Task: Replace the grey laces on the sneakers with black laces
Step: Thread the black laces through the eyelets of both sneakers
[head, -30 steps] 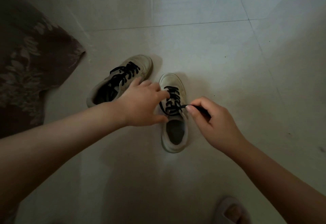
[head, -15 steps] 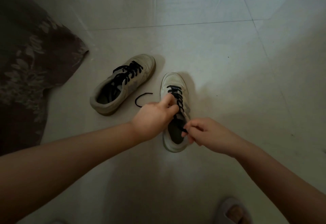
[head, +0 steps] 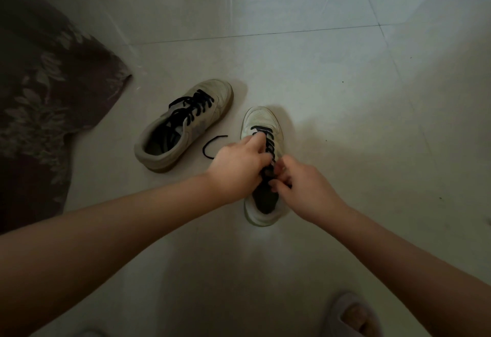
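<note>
The far sneaker (head: 186,124), at ten o'clock from the hands, already wears black laces. The near sneaker (head: 261,166) is laced most of the way (top eyelets probably remain). Left hand (head: 236,169) curls on its tongue; right hand (head: 297,185) pinches the black lace (head: 269,145). A loose end (head: 212,145) trails at nine o'clock.
</note>
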Motion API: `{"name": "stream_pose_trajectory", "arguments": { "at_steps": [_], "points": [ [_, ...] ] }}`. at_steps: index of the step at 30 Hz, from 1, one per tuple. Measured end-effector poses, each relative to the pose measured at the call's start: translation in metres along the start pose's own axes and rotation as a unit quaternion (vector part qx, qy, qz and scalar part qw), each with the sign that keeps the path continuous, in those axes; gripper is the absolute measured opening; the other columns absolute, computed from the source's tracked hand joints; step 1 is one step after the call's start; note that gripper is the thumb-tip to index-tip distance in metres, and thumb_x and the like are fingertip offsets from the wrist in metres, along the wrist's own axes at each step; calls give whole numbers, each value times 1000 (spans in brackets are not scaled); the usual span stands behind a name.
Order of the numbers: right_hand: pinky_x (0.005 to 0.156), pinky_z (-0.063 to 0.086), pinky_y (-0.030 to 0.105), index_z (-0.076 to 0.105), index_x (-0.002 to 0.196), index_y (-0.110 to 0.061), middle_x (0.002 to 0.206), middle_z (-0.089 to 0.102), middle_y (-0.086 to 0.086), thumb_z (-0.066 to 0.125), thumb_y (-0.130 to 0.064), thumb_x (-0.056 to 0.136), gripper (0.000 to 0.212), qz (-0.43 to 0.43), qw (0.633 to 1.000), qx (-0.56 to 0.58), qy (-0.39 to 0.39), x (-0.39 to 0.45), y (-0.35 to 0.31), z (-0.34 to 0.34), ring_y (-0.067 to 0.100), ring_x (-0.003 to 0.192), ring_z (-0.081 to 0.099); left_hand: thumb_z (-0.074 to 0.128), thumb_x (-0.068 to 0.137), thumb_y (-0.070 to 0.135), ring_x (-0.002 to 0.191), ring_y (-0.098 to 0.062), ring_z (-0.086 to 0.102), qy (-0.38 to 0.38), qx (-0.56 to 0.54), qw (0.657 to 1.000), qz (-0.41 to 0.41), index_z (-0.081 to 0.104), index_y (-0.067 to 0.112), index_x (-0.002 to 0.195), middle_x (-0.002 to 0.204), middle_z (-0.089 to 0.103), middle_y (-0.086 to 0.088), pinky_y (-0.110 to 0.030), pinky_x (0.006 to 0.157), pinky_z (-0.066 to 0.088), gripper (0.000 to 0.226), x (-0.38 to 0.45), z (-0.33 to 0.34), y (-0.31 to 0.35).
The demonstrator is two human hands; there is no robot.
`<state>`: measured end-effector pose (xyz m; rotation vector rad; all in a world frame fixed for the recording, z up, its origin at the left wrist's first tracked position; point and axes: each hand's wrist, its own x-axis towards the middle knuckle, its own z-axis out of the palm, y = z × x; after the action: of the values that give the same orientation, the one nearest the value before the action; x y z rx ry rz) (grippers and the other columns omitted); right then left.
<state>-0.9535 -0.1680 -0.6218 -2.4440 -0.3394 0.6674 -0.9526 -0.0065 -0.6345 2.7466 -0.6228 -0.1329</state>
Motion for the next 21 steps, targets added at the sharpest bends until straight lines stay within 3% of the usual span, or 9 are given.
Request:
{"name": "stream_pose_trajectory", "arguments": {
  "at_steps": [3,5,9,14,17,19,21],
  "points": [
    [70,48,40,44,101,-18,87,67,4,59,-18,88,20,-12,999,10,41,0,-1,0,29,85,62,64,79,16,82,-15,47,20,-192,978,-78,68,9,88,95,49,-4,-23,69,38,12,3,-4,0],
    [64,45,36,47,112,-17,88,67,4,55,-20,91,23,-37,997,-16,65,1,-2,0,29,83,62,66,80,12,78,-13,48,2,-243,966,-90,67,9,89,93,48,0,-22,72,39,9,3,-9,-2],
    [58,36,30,59,109,-17,71,58,0,51,-23,92,20,-79,986,-104,103,9,-1,1,31,76,60,66,81,8,73,-18,55,-5,-280,956,-86,62,8,86,91,50,-1,-23,70,45,6,-4,-11,-3],
    [55,38,30,65,104,-21,57,51,-6,55,-21,91,17,-73,987,-16,142,22,5,-1,18,58,50,64,85,15,75,-17,58,1,-276,956,-103,61,10,95,101,50,-5,-12,68,40,12,-12,-8,1],
    [54,37,28,68,94,-21,50,42,-11,57,-19,87,13,-106,988,-15,114,27,8,-3,9,55,41,62,86,17,67,-4,52,-4,-282,951,-126,60,13,96,97,49,-2,-6,64,35,10,-12,-10,1],
    [57,39,26,70,95,-21,55,48,-17,57,-21,86,17,-120,987,25,106,27,9,-3,6,57,44,60,88,15,62,0,47,-10,-316,935,-162,63,12,93,89,50,-2,-5,61,33,7,-9,-12,1],
    [65,42,20,71,101,-18,74,61,-16,56,-19,88,20,-116,986,66,105,25,11,-4,0,66,52,57,90,13,51,1,44,-15,-404,884,-236,66,8,90,70,53,3,-9,52,32,11,-5,-16,1]
  ]
}}
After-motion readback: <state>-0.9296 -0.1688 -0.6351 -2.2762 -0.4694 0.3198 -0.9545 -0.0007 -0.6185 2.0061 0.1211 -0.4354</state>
